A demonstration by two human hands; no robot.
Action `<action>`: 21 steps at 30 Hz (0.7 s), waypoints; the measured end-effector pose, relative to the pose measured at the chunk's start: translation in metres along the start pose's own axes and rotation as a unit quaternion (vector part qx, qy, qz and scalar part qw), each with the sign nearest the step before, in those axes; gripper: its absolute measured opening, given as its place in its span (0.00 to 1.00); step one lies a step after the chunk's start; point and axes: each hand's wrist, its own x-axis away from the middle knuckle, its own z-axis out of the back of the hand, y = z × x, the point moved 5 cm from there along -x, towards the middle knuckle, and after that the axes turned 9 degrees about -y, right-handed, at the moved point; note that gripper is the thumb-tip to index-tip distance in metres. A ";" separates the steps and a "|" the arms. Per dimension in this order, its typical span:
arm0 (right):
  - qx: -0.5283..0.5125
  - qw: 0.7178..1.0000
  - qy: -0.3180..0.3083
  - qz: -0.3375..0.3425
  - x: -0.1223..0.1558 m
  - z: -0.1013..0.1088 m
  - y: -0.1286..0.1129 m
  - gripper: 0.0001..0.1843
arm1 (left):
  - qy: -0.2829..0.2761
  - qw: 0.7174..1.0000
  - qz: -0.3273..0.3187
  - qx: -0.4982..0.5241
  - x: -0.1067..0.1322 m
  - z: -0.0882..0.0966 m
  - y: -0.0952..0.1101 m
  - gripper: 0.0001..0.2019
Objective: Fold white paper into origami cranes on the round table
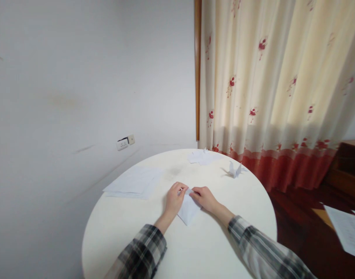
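A small folded sheet of white paper [188, 211] lies on the round white table [218, 240], one pointed corner toward me. At its far end my left hand [176, 197] pinches the paper's tip between thumb and fingers. My right hand [205, 198] grips the same end from the right, its fingers closed on the edge. Both hands are close together, and part of the paper is hidden under them. Beyond my right hand stands a folded paper crane [235, 169].
A stack of white paper sheets [131, 182] lies at the table's left. More paper pieces [202, 157] are at the far edge. A wall socket [122, 144] is beyond, with a floral curtain [261, 89] behind the table. Printed sheets [344, 230] show at the lower right.
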 end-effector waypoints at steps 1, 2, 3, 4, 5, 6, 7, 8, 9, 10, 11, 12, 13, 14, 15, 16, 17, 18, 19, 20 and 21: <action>0.001 1.000 -0.001 0.000 0.000 0.000 0.000 0.14 | 0.000 1.000 0.007 0.005 0.000 0.000 -0.002 0.08; 0.001 1.000 -0.001 -0.001 0.000 0.000 0.000 0.14 | -0.002 1.000 0.015 0.014 -0.001 -0.001 -0.004 0.08; 0.001 1.000 -0.002 -0.002 0.000 -0.001 0.001 0.14 | -0.006 0.999 0.025 0.027 -0.002 -0.002 -0.008 0.08; -0.001 1.000 -0.002 -0.004 -0.001 -0.001 0.002 0.13 | -0.012 0.998 0.037 0.042 -0.002 -0.004 -0.011 0.08; -0.005 1.000 -0.002 -0.005 -0.001 -0.001 0.003 0.13 | -0.018 0.997 0.050 0.058 -0.003 -0.005 -0.016 0.08; -0.010 1.000 0.001 -0.008 -0.001 -0.001 0.005 0.13 | -0.028 0.995 0.064 0.073 -0.003 -0.008 -0.020 0.08; -0.018 1.000 0.006 -0.011 -0.002 -0.001 0.007 0.12 | -0.034 0.993 0.078 0.084 -0.004 -0.010 -0.024 0.08; -0.027 0.999 0.013 -0.015 -0.002 0.000 0.009 0.12 | -0.046 0.991 0.087 0.092 -0.004 -0.012 -0.028 0.09; -0.036 0.999 0.020 -0.018 -0.002 0.001 0.010 0.12 | -0.058 0.990 0.092 0.095 -0.004 -0.014 -0.030 0.09; -0.043 0.999 0.026 -0.020 -0.002 0.001 0.012 0.12 | -0.070 0.989 0.095 0.094 -0.004 -0.015 -0.032 0.09; -0.046 0.998 0.031 -0.020 -0.003 0.002 0.013 0.12 | -0.081 0.988 0.096 0.089 -0.004 -0.016 -0.033 0.09; -0.047 0.998 0.033 -0.020 -0.003 0.002 0.013 0.11 | -0.087 0.988 0.096 0.083 -0.004 -0.016 -0.034 0.09; -0.045 0.998 0.035 -0.019 -0.003 0.002 0.014 0.11 | -0.089 0.988 0.097 0.076 -0.003 -0.016 -0.034 0.10; -0.041 0.998 0.037 -0.019 -0.002 0.003 0.014 0.11 | -0.090 0.989 0.096 0.068 -0.003 -0.016 -0.034 0.11; -0.038 0.998 0.039 -0.018 -0.002 0.003 0.013 0.11 | -0.091 0.989 0.095 0.062 -0.003 -0.015 -0.033 0.11; -0.035 0.998 0.040 -0.018 -0.002 0.003 0.013 0.11 | -0.093 0.989 0.095 0.056 -0.002 -0.015 -0.033 0.12; -0.032 0.999 0.040 -0.018 -0.002 0.003 0.013 0.11 | -0.097 0.989 0.096 0.053 -0.002 -0.015 -0.033 0.12; -0.028 0.999 0.040 -0.019 -0.002 0.004 0.012 0.11 | -0.102 0.989 0.097 0.052 -0.001 -0.015 -0.034 0.13; -0.025 0.999 0.039 -0.020 -0.001 0.004 0.011 0.11 | -0.107 0.988 0.098 0.052 -0.001 -0.016 -0.034 0.13; -0.020 0.999 0.038 -0.023 -0.001 0.005 0.011 0.10 | -0.112 0.988 0.098 0.053 -0.001 -0.017 -0.034 0.13; -0.016 0.999 0.038 -0.025 -0.001 0.006 0.010 0.10 | -0.115 0.987 0.097 0.055 0.000 -0.018 -0.034 0.14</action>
